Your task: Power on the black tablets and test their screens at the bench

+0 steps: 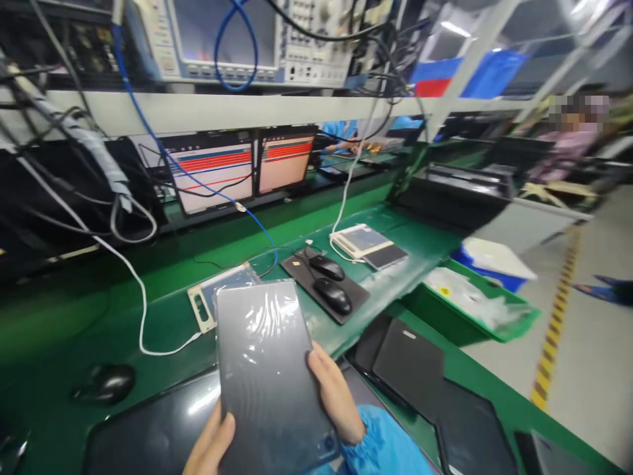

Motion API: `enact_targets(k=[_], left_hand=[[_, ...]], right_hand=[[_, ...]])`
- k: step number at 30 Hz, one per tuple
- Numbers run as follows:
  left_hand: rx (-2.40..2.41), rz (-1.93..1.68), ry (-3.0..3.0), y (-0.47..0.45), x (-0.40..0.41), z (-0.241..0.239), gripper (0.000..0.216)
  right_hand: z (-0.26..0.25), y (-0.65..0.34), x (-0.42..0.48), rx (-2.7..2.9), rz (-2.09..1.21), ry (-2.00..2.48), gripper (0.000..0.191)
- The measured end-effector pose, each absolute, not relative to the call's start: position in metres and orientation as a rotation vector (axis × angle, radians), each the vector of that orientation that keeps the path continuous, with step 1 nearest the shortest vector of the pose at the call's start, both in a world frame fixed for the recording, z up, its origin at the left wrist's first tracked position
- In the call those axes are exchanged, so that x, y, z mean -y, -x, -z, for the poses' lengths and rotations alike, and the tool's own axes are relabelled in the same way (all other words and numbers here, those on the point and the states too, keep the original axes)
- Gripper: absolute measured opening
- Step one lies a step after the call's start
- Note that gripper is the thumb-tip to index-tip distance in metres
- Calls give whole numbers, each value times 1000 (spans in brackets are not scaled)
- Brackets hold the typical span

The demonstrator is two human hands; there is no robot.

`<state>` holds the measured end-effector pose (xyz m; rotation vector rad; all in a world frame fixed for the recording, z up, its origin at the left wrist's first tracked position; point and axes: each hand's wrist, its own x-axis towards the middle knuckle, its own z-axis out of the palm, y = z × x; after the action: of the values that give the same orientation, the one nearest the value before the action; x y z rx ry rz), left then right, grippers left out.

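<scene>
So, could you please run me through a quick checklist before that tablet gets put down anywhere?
1. Left hand on the tablet: ok, thumb on its lower left edge.
2. Right hand on it: ok, fingers along the right edge.
3. Film on the tablet: ok, shiny wrap covers the face.
4. Tray on the bench beyond: cannot tell, partly hidden.
5. White cable lies left of the tablet: ok.

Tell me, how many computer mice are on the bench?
3: two mice side by side on the black mat mid-bench, one mouse at the near left. Others may be hidden.
</scene>
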<state>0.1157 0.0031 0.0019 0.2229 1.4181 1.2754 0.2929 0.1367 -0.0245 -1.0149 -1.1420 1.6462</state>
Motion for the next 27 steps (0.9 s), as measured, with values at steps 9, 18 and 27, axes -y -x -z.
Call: enact_targets(k=[9,18,27], left_hand=[[-1145,-1410,-185,-124,0,-14,58],[-1332,-1373,-69,-113,-3,-31,82],[-1357,-1363,-326,-94,17,-27,64]], right_hand=[[28,-298,-141,1255,-1641,990,56],[-1,-284,-155,1155,-2095,696,57],[-27,-285,-166,1171,-2113,493,54]])
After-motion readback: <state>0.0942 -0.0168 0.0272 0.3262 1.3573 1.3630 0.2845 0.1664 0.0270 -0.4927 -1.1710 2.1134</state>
